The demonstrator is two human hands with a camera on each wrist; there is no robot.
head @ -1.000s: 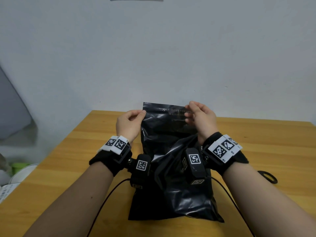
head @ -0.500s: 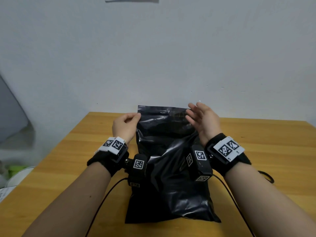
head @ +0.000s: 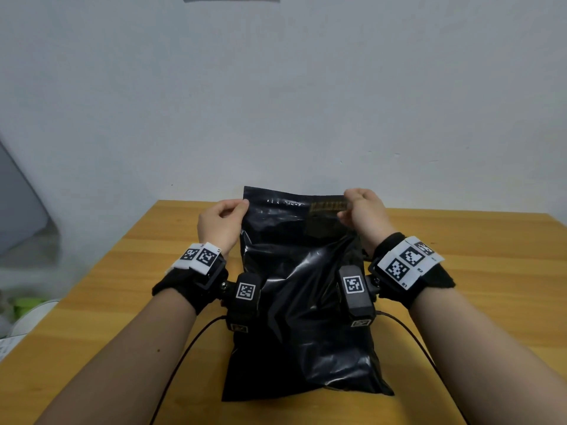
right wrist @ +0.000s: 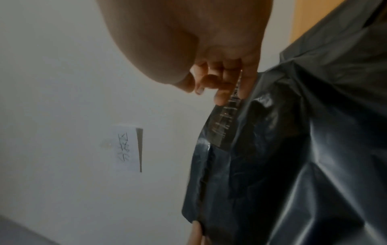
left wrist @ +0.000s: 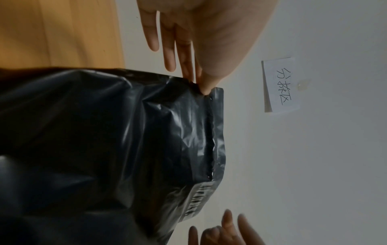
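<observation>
Head: right hand (head: pixel 363 216), splayed before, now curled, pinching top right of black bag (head: pixel 300 302); bag at tabletop (head: pixel 460 271) centre, top raised
Left wrist: left hand (left wrist: pixel 205 33) pinches top left corner, other fingers straight
Right wrist: curled fingers clamp printed strip (right wrist: pixel 226 122)

The head view looks forward and down from above the forearms, across the worktop (head: pixel 460 271) to the wall (head: pixel 276 87). The left wrist view, rolled sideways, sits close under the left hand (left wrist: pixel 209 33), facing the bag (left wrist: pixel 104 132) top. The right wrist view mirrors it under the right hand (right wrist: pixel 188 41). Both share the bag's top edge and the wall note (left wrist: pixel 280 86).
</observation>
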